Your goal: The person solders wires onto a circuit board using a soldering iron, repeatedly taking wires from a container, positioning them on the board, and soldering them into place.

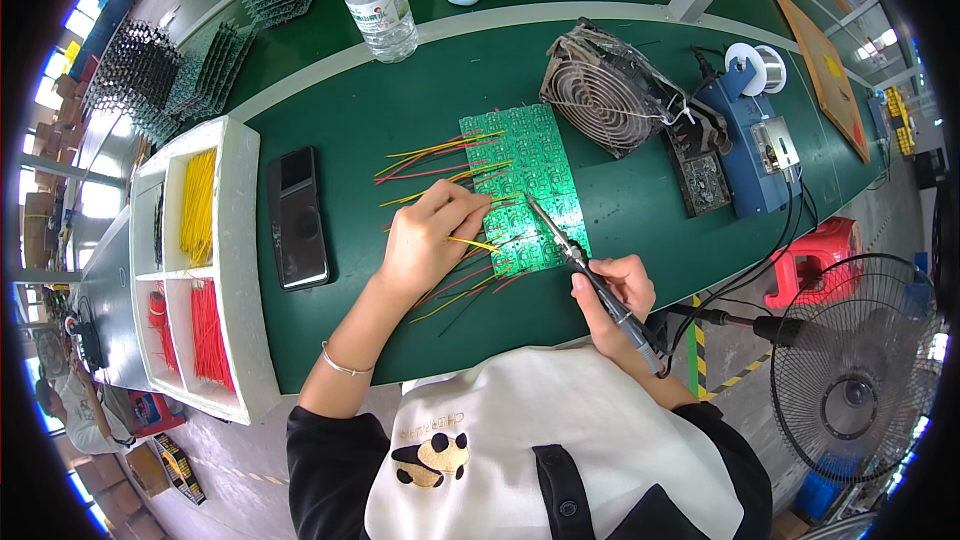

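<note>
A flat, shiny green circuit board [548, 155] is lying on the dark green table [350, 105], just in front of the person. Thin red and yellow wires [425, 175] are sticking out past its L side. The L hand [428, 235] is reaching over that edge, w/ thumb and finger pinched together on a thin yellow wire [507, 198]. The R hand [618, 300] is holding a grey and black pen-shaped soldering iron [612, 302], fingers closed round its grip. Its tip is pointing at the board near the L fingertips; can't tell if it's touching.

Past the board, a dusty black fan w/ a round wire guard [605, 100] is standing on the table. To its R, a blue metal box [742, 155] is sitting by a white reel [768, 70]. On the L, a black phone-shaped thing [300, 225] is lying next to a white foam box [250, 250] that's holding more red & yellow wires. A clear plastic water btl. [378, 10] is standing at the back.
</note>
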Demonstrator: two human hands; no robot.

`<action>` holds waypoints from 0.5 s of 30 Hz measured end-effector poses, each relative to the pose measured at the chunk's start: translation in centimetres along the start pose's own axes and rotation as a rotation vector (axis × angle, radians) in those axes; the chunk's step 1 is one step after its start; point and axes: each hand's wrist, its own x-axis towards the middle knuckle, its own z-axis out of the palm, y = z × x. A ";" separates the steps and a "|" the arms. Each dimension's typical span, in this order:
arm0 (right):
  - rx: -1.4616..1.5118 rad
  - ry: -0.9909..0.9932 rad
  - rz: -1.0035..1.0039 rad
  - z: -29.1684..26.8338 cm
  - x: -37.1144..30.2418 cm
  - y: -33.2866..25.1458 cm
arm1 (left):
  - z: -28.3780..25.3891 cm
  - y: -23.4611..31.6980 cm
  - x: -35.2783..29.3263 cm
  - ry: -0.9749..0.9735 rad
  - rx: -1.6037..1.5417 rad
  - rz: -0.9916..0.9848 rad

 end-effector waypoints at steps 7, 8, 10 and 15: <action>-0.034 0.010 -0.023 0.3 -0.1 -0.1 | 0.0 -0.2 -0.1 -0.008 0.032 0.024; -0.035 0.010 -0.022 0.3 -0.2 -0.1 | -0.1 -0.2 -0.1 -0.008 0.032 0.031; 0.064 0.054 0.005 0.2 -0.2 -0.1 | -0.1 -0.2 0.0 -0.008 0.032 0.037; 0.059 0.080 0.049 0.2 -0.1 -0.3 | -0.1 -0.2 -0.1 -0.006 0.033 0.045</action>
